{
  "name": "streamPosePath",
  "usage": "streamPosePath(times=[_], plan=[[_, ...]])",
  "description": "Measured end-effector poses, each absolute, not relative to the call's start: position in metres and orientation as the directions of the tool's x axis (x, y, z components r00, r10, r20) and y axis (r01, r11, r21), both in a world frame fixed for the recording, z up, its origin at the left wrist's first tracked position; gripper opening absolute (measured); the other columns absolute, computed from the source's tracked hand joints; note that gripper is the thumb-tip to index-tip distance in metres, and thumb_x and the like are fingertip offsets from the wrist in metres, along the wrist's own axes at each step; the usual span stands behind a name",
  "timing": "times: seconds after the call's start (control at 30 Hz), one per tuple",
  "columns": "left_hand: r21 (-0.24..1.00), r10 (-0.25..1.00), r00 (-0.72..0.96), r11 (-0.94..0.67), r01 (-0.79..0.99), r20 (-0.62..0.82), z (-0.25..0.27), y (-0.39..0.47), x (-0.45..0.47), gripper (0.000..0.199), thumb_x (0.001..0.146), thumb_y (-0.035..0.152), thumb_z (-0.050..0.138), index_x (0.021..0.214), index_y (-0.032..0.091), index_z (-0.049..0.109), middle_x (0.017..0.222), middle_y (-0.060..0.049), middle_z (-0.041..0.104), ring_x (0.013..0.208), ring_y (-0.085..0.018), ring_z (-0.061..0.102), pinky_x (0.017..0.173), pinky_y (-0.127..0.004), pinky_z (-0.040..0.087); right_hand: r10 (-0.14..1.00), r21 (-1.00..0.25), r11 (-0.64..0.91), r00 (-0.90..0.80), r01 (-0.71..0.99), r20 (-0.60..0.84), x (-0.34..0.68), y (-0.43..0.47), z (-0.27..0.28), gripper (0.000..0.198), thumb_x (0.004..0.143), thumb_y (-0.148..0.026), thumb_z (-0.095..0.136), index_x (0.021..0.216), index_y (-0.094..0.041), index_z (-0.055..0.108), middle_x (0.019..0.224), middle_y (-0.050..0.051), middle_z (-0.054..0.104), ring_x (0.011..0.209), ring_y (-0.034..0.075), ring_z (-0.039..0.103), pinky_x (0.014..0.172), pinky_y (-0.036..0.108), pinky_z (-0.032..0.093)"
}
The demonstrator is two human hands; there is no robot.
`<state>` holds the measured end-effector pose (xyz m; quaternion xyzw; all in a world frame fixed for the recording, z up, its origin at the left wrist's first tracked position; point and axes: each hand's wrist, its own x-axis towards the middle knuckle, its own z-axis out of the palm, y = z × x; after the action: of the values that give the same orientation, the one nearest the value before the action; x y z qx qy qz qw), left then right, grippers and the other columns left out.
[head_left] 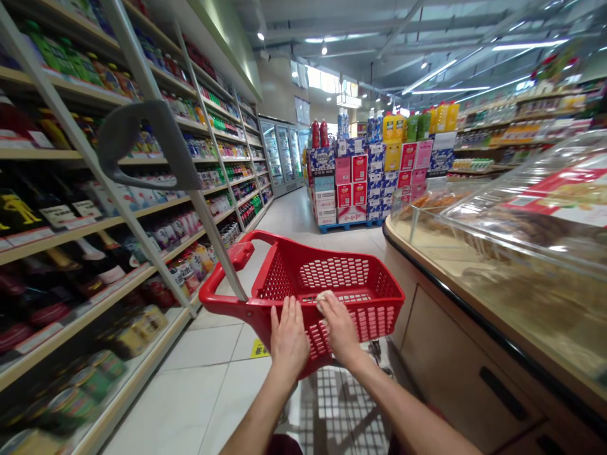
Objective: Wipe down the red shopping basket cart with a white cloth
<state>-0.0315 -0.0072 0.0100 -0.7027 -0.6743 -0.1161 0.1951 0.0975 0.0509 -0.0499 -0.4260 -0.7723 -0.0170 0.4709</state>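
A red plastic shopping basket cart (374, 321) with perforated sides stands in front of me, its long near side facing me. My left hand (289, 335) lies against that near side just below the rim, fingers stretched out and close together. On the rim to its right, my right hand (340, 328) presses a crumpled white cloth or tissue (325, 296) under its curled fingers. A metal pole (215, 237) rises from the cart's left end and carries a grey loop handle (183, 151).
Shelves of bottles and cans (90, 221) line the left side. At right stands a wooden counter (455, 360) with clear-lidded food packs (535, 208). Stacked drink cartons (353, 183) sit on a blue pallet (348, 225) ahead, with glass-door coolers (284, 151) behind.
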Motion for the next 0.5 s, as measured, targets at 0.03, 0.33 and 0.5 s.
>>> streamPosePath(times=[0.03,0.33,0.5], plan=[[-0.119,0.902,0.070,-0.021,0.993,0.426,0.011,-0.008,-0.033,0.056,0.069,0.017,0.037,0.124,0.006,0.039,0.132,-0.013,0.039,0.126,-0.023,0.028,0.106,-0.046,0.011,0.622,-0.357,0.670,-0.231,0.651,0.748,0.088,0.047,-0.048,0.055,0.069,0.003,0.034,0.119,-0.014,0.049,0.126,0.012,0.046,0.121,0.021,0.036,0.097,0.042,0.036],[-0.143,0.862,0.042,0.036,0.989,0.506,0.031,-0.022,-0.076,0.059,0.066,0.011,0.035,0.124,0.005,0.039,0.133,-0.014,0.037,0.126,-0.024,0.028,0.106,-0.048,0.010,0.658,-0.419,0.601,-0.125,0.680,0.742,0.098,0.056,-0.051,0.060,0.064,0.005,0.034,0.119,-0.016,0.050,0.123,0.011,0.049,0.118,0.022,0.040,0.096,0.045,0.037],[-0.129,0.853,0.070,-0.003,0.992,0.516,0.029,-0.027,-0.077,0.058,0.065,0.009,0.036,0.123,0.005,0.041,0.132,-0.014,0.039,0.125,-0.023,0.030,0.106,-0.047,0.011,0.564,-0.362,0.760,-0.270,0.540,0.780,0.043,0.034,-0.034,0.063,0.065,0.005,0.035,0.124,-0.017,0.044,0.131,0.010,0.041,0.124,0.020,0.031,0.099,0.042,0.034]])
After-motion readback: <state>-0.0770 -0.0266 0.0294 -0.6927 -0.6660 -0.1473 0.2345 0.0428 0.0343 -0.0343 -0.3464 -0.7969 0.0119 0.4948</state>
